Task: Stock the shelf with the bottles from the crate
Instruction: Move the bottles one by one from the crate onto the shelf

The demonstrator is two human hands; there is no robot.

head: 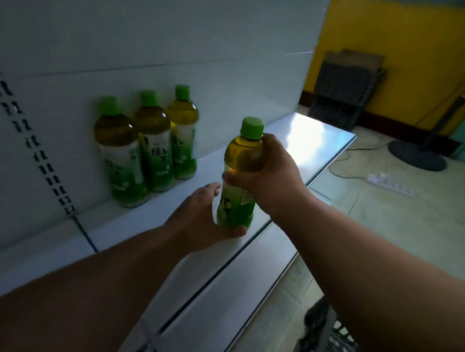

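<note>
At the centre of the frame our right hand [269,175] grips a green-capped bottle [241,176] around its shoulder, upright over the front of the white shelf [296,141]. Our left hand [196,220] cups its base, fingers curled beneath. Left of centre, three matching bottles [143,146] stand in a row against the back panel; the middle label reads 绿茶.

Four bottles [157,141]; two hands [269,175]; one crate [332,345].
</note>
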